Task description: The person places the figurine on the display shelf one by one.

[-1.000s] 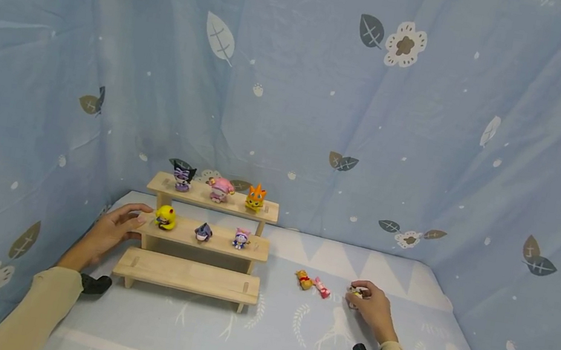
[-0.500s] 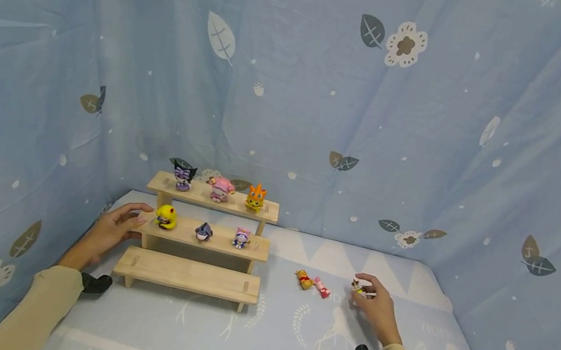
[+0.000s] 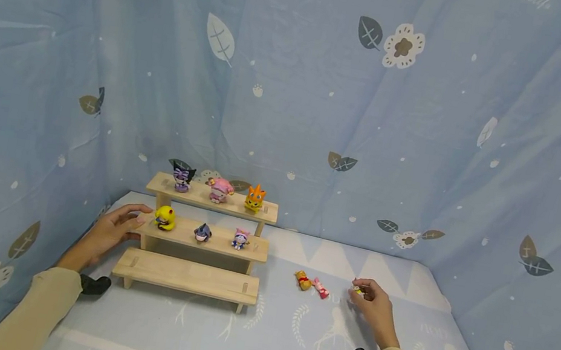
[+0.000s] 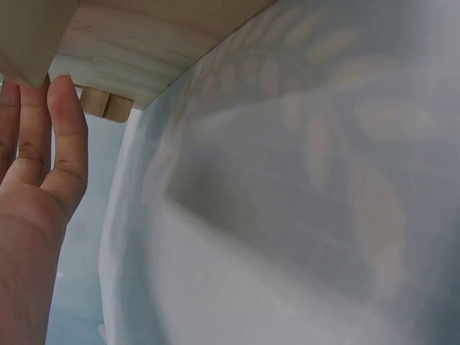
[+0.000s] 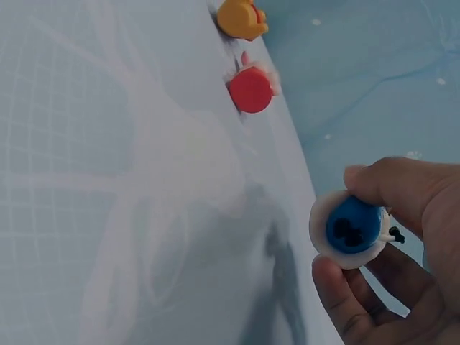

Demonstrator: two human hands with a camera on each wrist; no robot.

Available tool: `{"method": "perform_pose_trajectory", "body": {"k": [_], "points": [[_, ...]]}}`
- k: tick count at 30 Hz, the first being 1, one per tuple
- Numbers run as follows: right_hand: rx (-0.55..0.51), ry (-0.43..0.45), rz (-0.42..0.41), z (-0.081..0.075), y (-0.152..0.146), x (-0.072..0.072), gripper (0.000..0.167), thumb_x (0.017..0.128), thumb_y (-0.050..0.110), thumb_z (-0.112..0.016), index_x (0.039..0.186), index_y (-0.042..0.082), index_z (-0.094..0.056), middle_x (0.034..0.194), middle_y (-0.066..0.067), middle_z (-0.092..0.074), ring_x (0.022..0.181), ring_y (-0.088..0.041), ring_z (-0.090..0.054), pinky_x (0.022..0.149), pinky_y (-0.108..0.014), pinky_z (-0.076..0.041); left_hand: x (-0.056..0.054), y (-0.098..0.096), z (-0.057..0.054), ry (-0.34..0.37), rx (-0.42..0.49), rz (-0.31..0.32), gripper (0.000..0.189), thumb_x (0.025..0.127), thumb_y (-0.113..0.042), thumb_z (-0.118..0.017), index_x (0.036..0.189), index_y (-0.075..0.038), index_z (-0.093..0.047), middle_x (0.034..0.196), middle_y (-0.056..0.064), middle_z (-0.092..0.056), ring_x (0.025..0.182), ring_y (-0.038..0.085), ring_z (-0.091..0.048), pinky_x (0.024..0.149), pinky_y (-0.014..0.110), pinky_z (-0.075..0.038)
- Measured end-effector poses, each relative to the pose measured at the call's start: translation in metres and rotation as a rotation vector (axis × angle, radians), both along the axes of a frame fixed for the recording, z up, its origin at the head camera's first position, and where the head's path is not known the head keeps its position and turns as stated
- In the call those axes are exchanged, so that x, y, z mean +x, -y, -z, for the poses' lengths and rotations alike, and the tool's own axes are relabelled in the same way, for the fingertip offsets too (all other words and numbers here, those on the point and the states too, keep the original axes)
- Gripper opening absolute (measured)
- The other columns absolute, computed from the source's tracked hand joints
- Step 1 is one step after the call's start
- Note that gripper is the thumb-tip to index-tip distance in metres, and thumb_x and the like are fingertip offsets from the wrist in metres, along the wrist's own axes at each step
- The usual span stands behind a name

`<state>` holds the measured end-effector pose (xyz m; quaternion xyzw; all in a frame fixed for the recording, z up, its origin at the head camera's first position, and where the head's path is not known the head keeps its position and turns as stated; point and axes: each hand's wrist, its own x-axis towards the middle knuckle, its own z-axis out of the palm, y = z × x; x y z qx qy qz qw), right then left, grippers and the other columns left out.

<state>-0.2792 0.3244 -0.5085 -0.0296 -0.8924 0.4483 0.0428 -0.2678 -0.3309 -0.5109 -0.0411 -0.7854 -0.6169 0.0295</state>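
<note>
R hand: thumb + fingertips pinching blue/white-base fig, just over table, R of orange fig & pink fig, both lying | L hand: fingers loose, gripping nothing, tips at L end of wood stand mid tier, nr yellow fig

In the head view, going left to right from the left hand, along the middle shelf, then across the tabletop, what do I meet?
Left hand, yellow figurine, grey donkey figurine, pink-hooded figurine, bear figurine, pink-and-red figurine, right hand pinching a small figurine.
</note>
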Motion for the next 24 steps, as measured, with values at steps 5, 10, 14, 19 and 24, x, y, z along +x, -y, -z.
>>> {"method": "perform_pose_trajectory", "body": {"k": [5,10,14,19,24], "points": [[-0.028,0.018,0.001,-0.0015,-0.0006,0.0017,0.036,0.095,0.025,-0.077,0.127,0.009,-0.069,0.131,-0.01,-0.066,0.116,-0.025,-0.061,0.085,-0.023,-0.053,0.0,0.0,0.0006,-0.005,0.004,0.003,0.063,0.105,-0.046,-0.057,0.153,-0.008,-0.042,0.155,0.023,-0.038,0.113,0.005,-0.055,0.088,0.037,-0.06],[-0.072,0.034,-0.019,-0.0023,-0.0011,0.003,0.036,0.098,0.023,-0.075,0.13,0.008,-0.069,0.132,-0.01,-0.066,0.116,-0.026,-0.063,0.083,-0.02,-0.054,0.0004,0.0,0.0002,0.0,0.002,-0.003,0.062,0.105,-0.046,-0.057,0.153,-0.01,-0.043,0.155,0.023,-0.038,0.112,0.005,-0.055,0.087,0.035,-0.06],[-0.096,0.039,-0.034,-0.0025,-0.0005,0.0041,0.035,0.098,0.02,-0.074,0.131,0.009,-0.069,0.131,-0.009,-0.067,0.113,-0.024,-0.064,0.085,-0.022,-0.054,0.0009,-0.0001,-0.0008,-0.002,-0.003,-0.003,0.062,0.105,-0.047,-0.057,0.153,-0.01,-0.043,0.155,0.023,-0.038,0.113,0.006,-0.054,0.088,0.036,-0.059],[-0.124,0.053,-0.055,-0.0022,0.0012,0.0063,0.039,0.098,0.02,-0.074,0.135,0.01,-0.067,0.134,-0.009,-0.066,0.115,-0.022,-0.064,0.088,-0.024,-0.056,0.0019,-0.0008,-0.0012,0.004,-0.002,-0.008,0.057,0.105,-0.047,-0.057,0.151,-0.015,-0.047,0.156,0.022,-0.038,0.117,0.009,-0.053,0.088,0.035,-0.059],[-0.107,0.042,-0.064,-0.0032,0.0036,0.0079,0.042,0.096,0.022,-0.077,0.135,0.01,-0.067,0.138,-0.006,-0.064,0.115,-0.022,-0.063,0.091,-0.025,-0.054,0.0023,-0.0017,-0.0015,0.008,0.001,-0.005,0.058,0.105,-0.045,-0.057,0.152,-0.013,-0.045,0.157,0.022,-0.037,0.119,0.011,-0.051,0.089,0.035,-0.059]]}}
